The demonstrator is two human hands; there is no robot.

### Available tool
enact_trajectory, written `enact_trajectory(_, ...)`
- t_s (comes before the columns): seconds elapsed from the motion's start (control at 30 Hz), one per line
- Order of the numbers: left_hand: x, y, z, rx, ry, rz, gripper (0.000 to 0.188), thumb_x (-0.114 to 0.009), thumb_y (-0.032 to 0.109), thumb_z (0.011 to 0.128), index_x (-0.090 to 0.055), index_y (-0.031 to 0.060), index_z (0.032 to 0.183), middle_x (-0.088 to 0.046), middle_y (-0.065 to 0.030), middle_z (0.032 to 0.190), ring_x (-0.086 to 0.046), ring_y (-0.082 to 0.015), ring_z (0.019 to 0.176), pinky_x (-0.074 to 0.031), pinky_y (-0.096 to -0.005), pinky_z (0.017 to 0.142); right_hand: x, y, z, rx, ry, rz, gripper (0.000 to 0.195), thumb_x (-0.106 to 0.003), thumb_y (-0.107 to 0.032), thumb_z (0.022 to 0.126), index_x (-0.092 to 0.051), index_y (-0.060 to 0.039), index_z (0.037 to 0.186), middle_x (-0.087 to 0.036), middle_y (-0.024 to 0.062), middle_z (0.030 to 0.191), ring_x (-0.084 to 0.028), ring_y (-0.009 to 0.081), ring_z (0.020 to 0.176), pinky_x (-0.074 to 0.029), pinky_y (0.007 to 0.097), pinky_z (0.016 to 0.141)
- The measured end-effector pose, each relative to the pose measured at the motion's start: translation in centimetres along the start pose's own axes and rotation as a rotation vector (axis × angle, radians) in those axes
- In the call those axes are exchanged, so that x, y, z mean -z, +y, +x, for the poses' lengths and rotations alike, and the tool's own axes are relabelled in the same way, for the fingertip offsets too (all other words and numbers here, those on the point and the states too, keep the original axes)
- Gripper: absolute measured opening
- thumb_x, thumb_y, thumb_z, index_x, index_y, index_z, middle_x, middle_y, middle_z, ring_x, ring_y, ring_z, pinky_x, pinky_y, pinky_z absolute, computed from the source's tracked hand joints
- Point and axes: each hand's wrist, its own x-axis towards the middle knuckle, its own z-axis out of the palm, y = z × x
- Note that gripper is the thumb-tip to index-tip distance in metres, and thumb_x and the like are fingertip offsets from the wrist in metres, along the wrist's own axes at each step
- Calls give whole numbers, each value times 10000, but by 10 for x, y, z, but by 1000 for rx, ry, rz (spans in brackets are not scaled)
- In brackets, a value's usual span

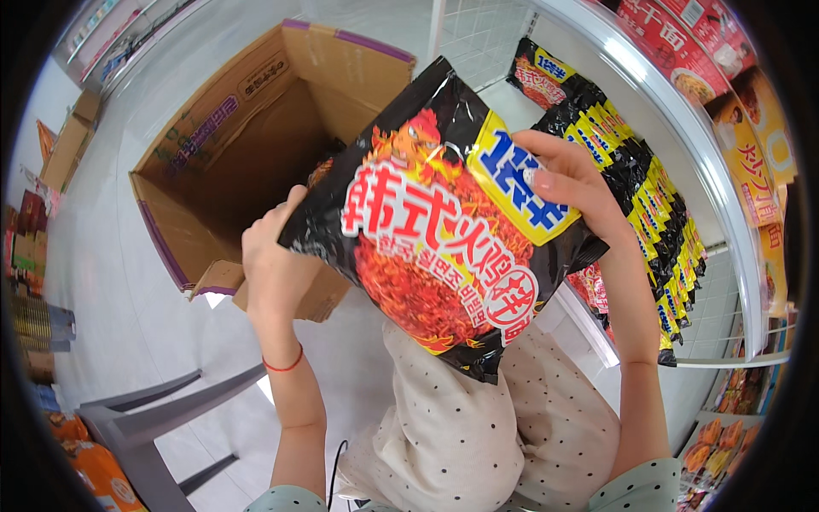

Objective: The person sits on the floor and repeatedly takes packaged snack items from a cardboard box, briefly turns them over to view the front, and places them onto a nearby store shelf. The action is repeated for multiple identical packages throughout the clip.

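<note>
A large black packet of instant noodles (441, 224), with a yellow and blue corner patch and a picture of red noodles, is held up in front of me. My right hand (569, 182) grips its upper right edge, thumb on the front. At the packet's left corner, my left hand (278, 249) holds on, its fingertips partly hidden behind the plastic. Behind and to the left stands an open cardboard box (211, 160) with something dark and shiny inside, mostly hidden. Similar noodle packets (640, 211) stand in an overlapping row on the white shelf to the right.
A grey plastic chair (141, 416) stands at lower left. The shelf's curved white edge (736, 192) runs along the right, with red and yellow noodle packages (745, 153) beyond it. Orange packages (96, 467) lie at the lower left rim.
</note>
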Motion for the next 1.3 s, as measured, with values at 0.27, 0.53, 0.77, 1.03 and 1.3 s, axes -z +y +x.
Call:
enact_trajectory(0.27,-2,41,3,-91,302,-837,371,-395,220,1009,-596,-52,1162,-633,-197,1203,-579,-303,1184,-352,-462,1093,21,4,-14,89,-18,-149,472,-764,-78,803,-581,59,1216,-704,127,1015,-649,117,912,-512,240,788)
enact_trajectory(0.53,-8,83,-3,-43,-50,-1284,644,-693,313,840,-506,-109,1289,-623,-243,1213,-606,-257,1143,-433,-353,1015,-4,4,-11,263,-144,-787,407,-818,-239,687,-696,-42,1022,-705,76,826,-657,169,708,-485,266,636)
enact_trajectory(0.77,-6,86,-16,119,-76,-1308,326,-470,107,996,-670,-150,985,-707,-227,968,-688,-250,925,-539,-319,848,-14,5,-7,358,-229,-879,365,-776,-245,703,-691,-49,999,-695,108,806,-658,275,690,-493,330,603)
enact_trajectory(1.03,-2,77,-25,135,149,-1331,425,-474,224,1020,-647,-158,955,-697,-272,905,-703,-334,887,-557,-377,845,-22,-4,-4,319,-250,-859,344,-774,-270,740,-692,-52,994,-688,101,773,-640,277,621,-479,321,567)
enact_trajectory(1.3,5,73,-36,171,259,-1233,443,-423,238,1039,-642,-131,931,-698,-259,853,-712,-338,816,-572,-389,804,-13,-1,-12,324,-300,-820,306,-764,-267,789,-698,-52,997,-686,75,736,-640,215,581,-430,307,521)
